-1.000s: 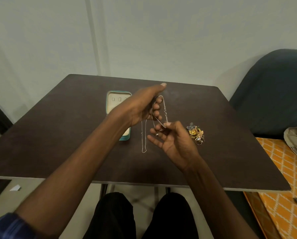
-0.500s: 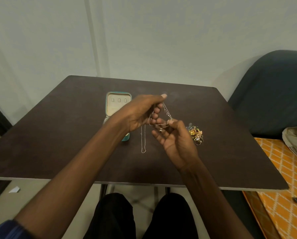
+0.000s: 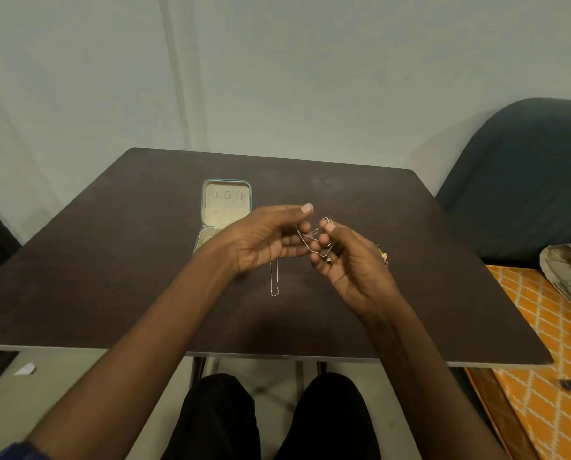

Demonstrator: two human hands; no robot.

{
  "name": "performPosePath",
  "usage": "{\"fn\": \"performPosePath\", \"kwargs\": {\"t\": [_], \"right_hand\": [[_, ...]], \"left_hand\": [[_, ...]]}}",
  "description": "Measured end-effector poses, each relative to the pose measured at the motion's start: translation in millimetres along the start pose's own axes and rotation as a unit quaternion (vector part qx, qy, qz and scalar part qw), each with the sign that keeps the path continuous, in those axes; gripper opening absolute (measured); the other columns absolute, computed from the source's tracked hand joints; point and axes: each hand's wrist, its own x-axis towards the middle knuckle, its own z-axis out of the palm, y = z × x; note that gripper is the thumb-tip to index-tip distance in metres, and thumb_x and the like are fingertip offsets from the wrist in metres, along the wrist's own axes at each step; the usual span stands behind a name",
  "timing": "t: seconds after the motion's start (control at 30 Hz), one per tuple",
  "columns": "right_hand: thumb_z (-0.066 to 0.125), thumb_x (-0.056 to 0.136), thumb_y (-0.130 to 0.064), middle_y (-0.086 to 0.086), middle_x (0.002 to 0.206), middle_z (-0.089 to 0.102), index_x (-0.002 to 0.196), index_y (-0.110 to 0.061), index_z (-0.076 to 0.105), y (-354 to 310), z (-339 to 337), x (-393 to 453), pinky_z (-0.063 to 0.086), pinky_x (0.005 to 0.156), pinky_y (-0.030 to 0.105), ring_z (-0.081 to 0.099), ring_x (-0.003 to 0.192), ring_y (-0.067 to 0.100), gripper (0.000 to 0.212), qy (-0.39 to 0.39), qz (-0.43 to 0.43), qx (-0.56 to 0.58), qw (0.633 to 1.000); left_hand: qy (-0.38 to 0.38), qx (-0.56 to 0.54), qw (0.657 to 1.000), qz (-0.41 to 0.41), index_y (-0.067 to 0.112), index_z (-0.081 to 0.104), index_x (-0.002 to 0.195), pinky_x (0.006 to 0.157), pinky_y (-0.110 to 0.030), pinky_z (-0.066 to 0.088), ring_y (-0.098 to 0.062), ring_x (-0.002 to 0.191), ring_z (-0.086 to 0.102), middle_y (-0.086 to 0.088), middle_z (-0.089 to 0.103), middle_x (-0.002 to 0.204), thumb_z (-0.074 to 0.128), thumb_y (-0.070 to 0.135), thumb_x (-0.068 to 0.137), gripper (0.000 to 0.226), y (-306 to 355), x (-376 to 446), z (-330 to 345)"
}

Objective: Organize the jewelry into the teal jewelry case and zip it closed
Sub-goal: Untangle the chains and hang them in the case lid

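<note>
Both hands are holding a thin chain (image 3: pixel 310 242) at frame centre: the left hand (image 3: pixel 267 240) and right hand (image 3: pixel 350 257) are each pinching it with curled fingers. The open case (image 3: pixel 226 207) is lying upper left, nearer the left hand, long axis running up-frame.

Teal case (image 3: pixel 250 194) with beige lining; dark brown table (image 3: pixel 111 260); silver chain (image 3: pixel 274 280); orange cloth (image 3: pixel 526 327) with white lattice; dark blue chair (image 3: pixel 526 180)
</note>
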Motion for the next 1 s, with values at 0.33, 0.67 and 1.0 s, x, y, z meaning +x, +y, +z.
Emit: {"fn": "performPosePath", "kwargs": {"t": [0.33,0.67,1.0], "right_hand": [[0.054,0.088,-0.007,-0.001,0.055,0.051,0.084,-0.005,0.065,-19.2,-4.6,-2.6,0.048,0.05,0.02,0.054,0.053,0.009,0.011,-0.035,0.031,-0.126,0.991],[0.054,0.088,-0.009,-0.002,0.055,0.052,0.083,-0.007,0.064,-19.5,-9.6,-3.0,0.049,0.054,0.023,0.06,0.059,0.013,0.011,-0.018,0.035,-0.147,0.988],[0.053,0.089,-0.012,0.003,0.078,0.066,0.084,-0.011,0.064,-5.4,-6.2,-6.9,0.05,0.055,0.02,0.061,0.072,0.012,0.012,-0.015,0.033,-0.04,0.999]], "left_hand": [[-0.073,0.192,0.978,-0.031,0.01,0.066,0.105,0.077,-0.028,0.055,-0.021,0.092,0.058,-0.008,0.064,0.093,0.064,0.026,0.077,0.032,-0.7,-0.7,-9.7],[-0.051,0.045,0.997,0.039,0.013,0.06,0.064,0.092,-0.038,0.047,-0.02,0.078,0.062,-0.006,0.065,0.073,0.041,0.011,0.092,0.034,7.0,-0.7,4.4],[0.03,0.014,0.998,0.059,0.017,0.042,0.06,0.049,-0.021,0.044,-0.009,0.041,0.041,0.006,0.035,0.042,0.051,0.029,0.093,0.036,18.9,-0.4,27.4]]}}
